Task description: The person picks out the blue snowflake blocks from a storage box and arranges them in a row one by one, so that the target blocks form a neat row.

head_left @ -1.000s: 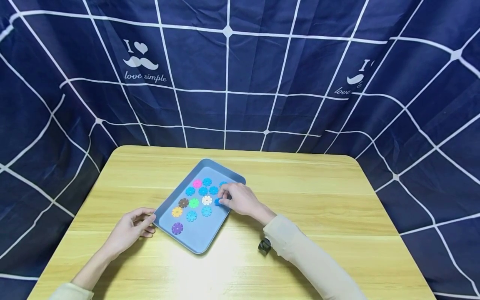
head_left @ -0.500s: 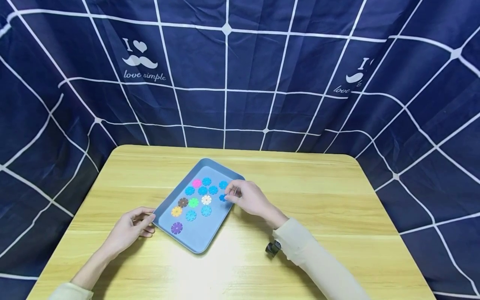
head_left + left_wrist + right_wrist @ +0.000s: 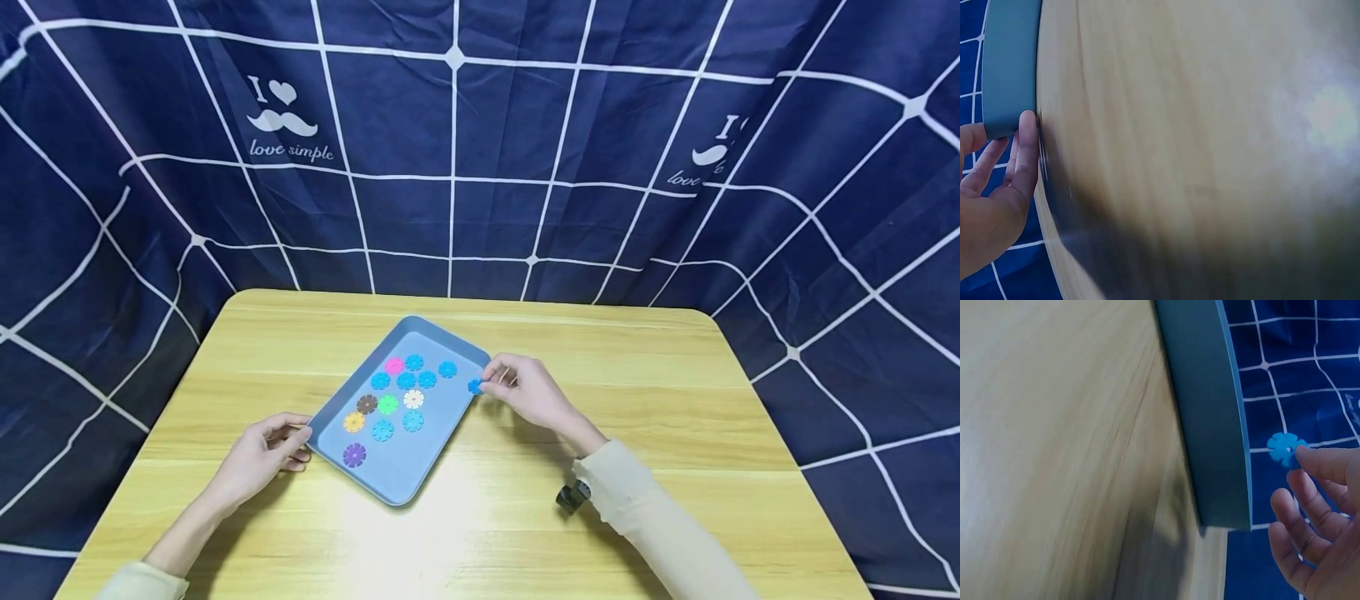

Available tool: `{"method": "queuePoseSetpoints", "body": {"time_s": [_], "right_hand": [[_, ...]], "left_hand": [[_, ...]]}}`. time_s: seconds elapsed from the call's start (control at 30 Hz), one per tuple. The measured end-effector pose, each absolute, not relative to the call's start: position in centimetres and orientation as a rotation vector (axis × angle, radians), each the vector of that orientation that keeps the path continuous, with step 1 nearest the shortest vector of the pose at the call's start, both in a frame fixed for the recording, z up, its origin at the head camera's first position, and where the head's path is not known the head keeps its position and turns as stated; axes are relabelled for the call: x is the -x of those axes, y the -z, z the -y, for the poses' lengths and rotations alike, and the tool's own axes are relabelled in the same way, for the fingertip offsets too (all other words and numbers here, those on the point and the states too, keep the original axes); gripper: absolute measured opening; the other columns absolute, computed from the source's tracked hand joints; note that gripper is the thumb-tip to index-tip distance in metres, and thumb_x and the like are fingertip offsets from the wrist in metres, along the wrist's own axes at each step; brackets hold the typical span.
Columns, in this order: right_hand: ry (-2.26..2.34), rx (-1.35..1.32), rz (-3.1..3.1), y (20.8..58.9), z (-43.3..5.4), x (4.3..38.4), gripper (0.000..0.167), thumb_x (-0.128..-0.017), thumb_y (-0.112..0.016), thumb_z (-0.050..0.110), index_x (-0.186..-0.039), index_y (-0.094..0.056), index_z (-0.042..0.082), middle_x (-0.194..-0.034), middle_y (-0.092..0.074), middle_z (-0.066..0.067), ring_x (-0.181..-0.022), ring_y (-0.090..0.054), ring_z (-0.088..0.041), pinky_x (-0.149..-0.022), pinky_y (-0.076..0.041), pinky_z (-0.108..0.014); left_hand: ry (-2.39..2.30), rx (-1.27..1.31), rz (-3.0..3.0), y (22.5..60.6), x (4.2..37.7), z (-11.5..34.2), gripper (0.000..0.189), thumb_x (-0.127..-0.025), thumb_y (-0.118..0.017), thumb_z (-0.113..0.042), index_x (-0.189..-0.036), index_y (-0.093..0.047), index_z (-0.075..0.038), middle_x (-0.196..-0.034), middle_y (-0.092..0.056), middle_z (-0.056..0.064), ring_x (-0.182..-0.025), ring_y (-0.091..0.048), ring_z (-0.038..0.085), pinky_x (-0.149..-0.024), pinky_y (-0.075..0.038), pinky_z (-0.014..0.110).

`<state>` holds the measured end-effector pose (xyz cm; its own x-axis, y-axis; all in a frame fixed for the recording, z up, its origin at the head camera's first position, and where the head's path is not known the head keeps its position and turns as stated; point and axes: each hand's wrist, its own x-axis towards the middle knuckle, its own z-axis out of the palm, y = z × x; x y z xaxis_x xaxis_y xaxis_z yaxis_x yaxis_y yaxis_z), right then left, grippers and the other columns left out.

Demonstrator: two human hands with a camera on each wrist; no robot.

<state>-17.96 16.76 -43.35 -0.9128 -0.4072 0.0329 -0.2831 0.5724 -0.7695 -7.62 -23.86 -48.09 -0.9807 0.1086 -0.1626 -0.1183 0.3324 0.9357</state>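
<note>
A blue notched disc (image 3: 476,387) is held just above the right-hand rim of a blue-grey tray (image 3: 401,479), pinched between thumb and finger of the right hand (image 3: 528,392), whose other fingers bend loosely; inside the tray lie more discs, among them a pink disc (image 3: 393,366) and a purple disc (image 3: 354,455); the left hand (image 3: 258,458) has thumb and fingers clamped on the tray's left corner; beneath is a wooden table (image 3: 637,375).
</note>
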Motion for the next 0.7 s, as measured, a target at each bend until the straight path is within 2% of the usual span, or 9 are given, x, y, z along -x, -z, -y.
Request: {"method": "queuePoseSetpoints", "body": {"time_s": [0.17,0.47,0.6,0.7], "right_hand": [[1.318,0.546,-2.651,43.8,-18.1,18.3,0.007,-0.094,-0.078,0.014,-0.100,-0.075,0.012,-0.092,-0.074,-0.005,-0.082,-0.064,-0.015,-0.074,-0.058,-0.023],[1.398,0.396,-2.655,44.2,-20.1,18.7,0.009,-0.093,-0.079,0.011,-0.099,-0.074,0.006,-0.092,-0.074,-0.011,-0.075,-0.063,-0.012,-0.069,-0.056,-0.019],[1.459,0.340,-2.621,44.9,-21.0,19.2,0.012,-0.093,-0.079,0.010,-0.100,-0.074,0.002,-0.092,-0.073,-0.014,-0.074,-0.065,-0.020,-0.067,-0.057,-0.019],[1.512,0.281,-2.573,45.6,-21.5,19.6,0.014,-0.093,-0.078,0.007,-0.101,-0.072,-0.002,-0.088,-0.072,-0.011,-0.070,-0.066,-0.024,-0.064,-0.061,-0.024]], "left_hand": [[-1.713,0.020,-2.395,48.2,7.6,23.8,0.037,-0.108,-0.060,-0.011,-0.134,-0.058,0.014,-0.101,-0.073,0.019,-0.081,-0.073,0.009,-0.075,-0.070,0.027],[-1.716,0.030,-2.386,48.0,7.7,23.8,0.037,-0.107,-0.060,-0.010,-0.134,-0.058,0.015,-0.101,-0.073,0.019,-0.081,-0.073,0.011,-0.075,-0.070,0.027],[-1.716,0.032,-2.387,47.9,7.7,23.8,0.036,-0.107,-0.059,-0.009,-0.134,-0.058,0.015,-0.101,-0.073,0.019,-0.080,-0.073,0.010,-0.075,-0.070,0.027],[-1.716,0.032,-2.386,47.9,7.7,23.8,0.036,-0.107,-0.059,-0.009,-0.134,-0.057,0.015,-0.100,-0.073,0.019,-0.080,-0.073,0.010,-0.074,-0.070,0.027]]}}
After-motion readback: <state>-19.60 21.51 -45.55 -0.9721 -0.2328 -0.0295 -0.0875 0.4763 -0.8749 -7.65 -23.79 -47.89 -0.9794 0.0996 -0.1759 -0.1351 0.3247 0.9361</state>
